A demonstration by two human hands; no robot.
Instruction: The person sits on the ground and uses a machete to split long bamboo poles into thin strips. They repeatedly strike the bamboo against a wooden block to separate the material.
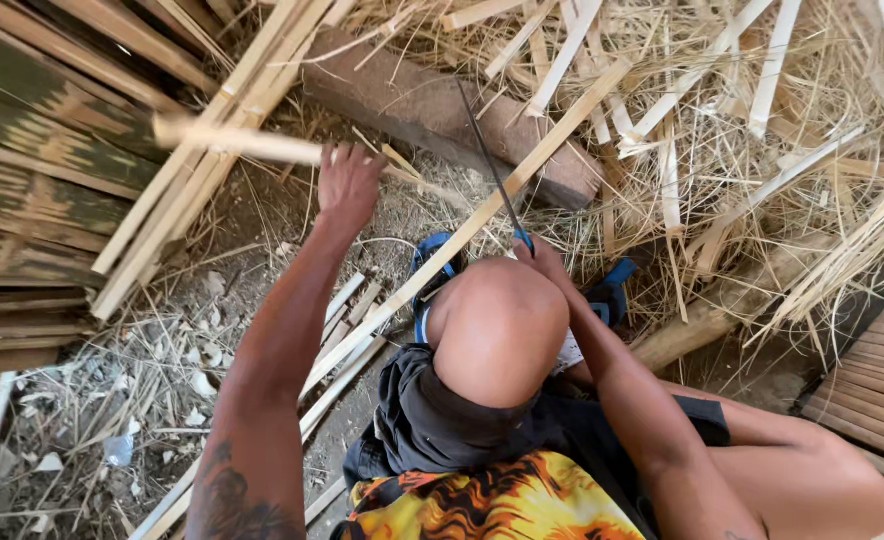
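Observation:
My left hand point(347, 185) reaches forward, fingers spread, against a pale bamboo strip point(252, 143) that runs left from it; the strip looks blurred. My right hand point(537, 255) sits just past my bent knee and grips the blue handle of a long thin blade point(484, 150), which points up and away. A long split bamboo slat point(482, 215) lies diagonally under the blade, from lower left to upper right. Blue sandals point(432, 262) show beneath my knee.
Stacked green and tan bamboo slats point(42, 170) fill the left. A wooden block point(432, 110) lies ahead. Loose shavings and strips point(762, 130) pile up on the right. A log point(722, 305) and slatted boards point(877, 385) sit at lower right.

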